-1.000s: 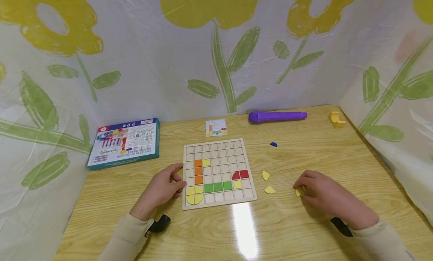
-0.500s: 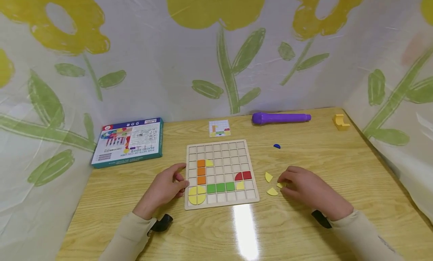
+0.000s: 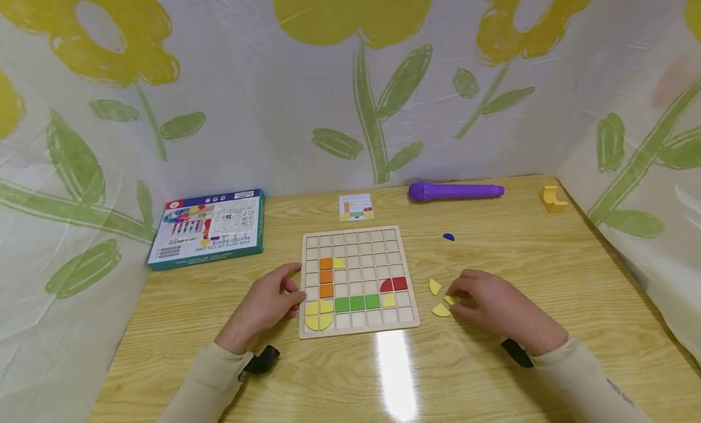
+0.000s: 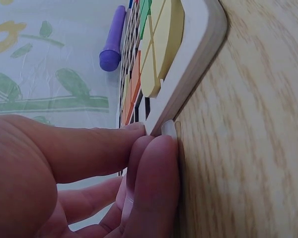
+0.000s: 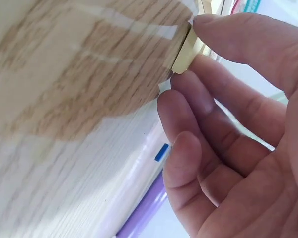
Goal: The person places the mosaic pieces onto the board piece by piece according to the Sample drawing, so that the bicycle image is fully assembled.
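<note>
A wooden grid board point(image 3: 352, 251) lies on the table with orange squares point(image 3: 326, 277), green squares point(image 3: 357, 302), red pieces point(image 3: 401, 283) and yellow pieces point(image 3: 319, 315) in some cells. My left hand point(image 3: 266, 302) pinches its left edge; the left wrist view shows thumb and finger at the pale rim point(image 4: 201, 54). Right of the board, my right hand point(image 3: 487, 298) holds a yellow quarter-circle tile point(image 3: 451, 300) between thumb and fingers, low at the tabletop. Two more yellow quarter-circles, one upper point(image 3: 435, 286) and one lower point(image 3: 440, 311), lie beside it.
Behind the board lies a small pattern card point(image 3: 356, 207). A purple microphone-shaped object point(image 3: 457, 192) and a yellow plastic piece point(image 3: 553, 199) are along the back edge. A small blue half-circle point(image 3: 449, 237) sits behind the right hand. The boxed set point(image 3: 208, 228) lies at left.
My right hand has moved left with the yellow tile, bringing it close to the two other yellow quarter-circles. The left hand stays at the board's edge.
</note>
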Demonstrator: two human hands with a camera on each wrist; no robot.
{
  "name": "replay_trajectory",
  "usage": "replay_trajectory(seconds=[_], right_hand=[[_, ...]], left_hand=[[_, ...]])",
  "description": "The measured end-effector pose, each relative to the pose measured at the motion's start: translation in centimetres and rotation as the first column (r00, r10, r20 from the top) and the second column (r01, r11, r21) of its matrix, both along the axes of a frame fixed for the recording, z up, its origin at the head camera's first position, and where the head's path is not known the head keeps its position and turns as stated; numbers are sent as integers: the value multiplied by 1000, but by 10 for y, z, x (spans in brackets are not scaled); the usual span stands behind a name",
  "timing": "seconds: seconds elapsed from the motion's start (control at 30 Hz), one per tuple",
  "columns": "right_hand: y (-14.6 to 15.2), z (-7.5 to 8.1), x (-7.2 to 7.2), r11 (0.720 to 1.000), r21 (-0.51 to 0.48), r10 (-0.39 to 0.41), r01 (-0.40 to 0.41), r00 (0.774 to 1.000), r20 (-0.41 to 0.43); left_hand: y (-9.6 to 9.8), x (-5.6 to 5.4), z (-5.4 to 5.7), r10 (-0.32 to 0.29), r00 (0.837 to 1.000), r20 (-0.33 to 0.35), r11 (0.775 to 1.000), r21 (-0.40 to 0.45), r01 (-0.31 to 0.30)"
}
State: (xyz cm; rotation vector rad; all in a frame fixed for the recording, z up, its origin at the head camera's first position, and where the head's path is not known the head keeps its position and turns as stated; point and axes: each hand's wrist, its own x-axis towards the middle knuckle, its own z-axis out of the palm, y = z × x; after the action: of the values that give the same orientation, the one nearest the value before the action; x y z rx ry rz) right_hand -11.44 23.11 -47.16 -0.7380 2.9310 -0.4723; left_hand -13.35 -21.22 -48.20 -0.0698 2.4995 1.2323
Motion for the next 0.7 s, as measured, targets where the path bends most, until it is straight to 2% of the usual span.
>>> replay_trajectory(seconds=[0.17, 0.37, 0.7], right_hand=[[-8, 4, -2, 1000, 22, -12, 13, 1000, -26], [-37, 12, -6, 1000, 19, 19, -18, 999, -50], [-81, 9, -11, 998, 30, 51, -49, 995, -87]], left_hand=[[0, 0, 0, -6, 1000, -2, 1000, 4, 6], [-1, -1, 1, -10, 1000, -11, 1000, -4, 10], [-2, 0, 1, -13, 1000, -5, 1000, 3, 13]])
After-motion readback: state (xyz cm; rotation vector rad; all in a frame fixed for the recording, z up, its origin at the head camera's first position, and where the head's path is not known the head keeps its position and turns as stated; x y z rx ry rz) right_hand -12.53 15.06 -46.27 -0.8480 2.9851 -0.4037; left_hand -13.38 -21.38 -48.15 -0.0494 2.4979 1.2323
